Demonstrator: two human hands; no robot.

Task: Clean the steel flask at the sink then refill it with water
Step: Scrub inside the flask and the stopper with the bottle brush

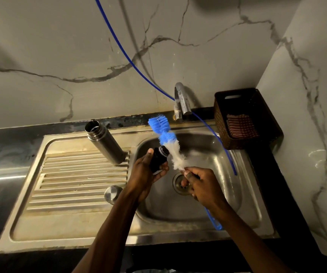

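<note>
Flask (106, 143) stands open on the drainboard at 10 o'clock. My left hand (145, 174) grips its black stopper (158, 159) over the basin; right hand (202, 184) clasps the brush (168, 140) handle, bristles alongside for scrubbing.

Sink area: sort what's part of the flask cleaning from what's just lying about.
In use: steel flask, black stopper in left hand, bottle brush in right hand, tap, steel cap.

Lying about: brown basket, blue hose.
</note>
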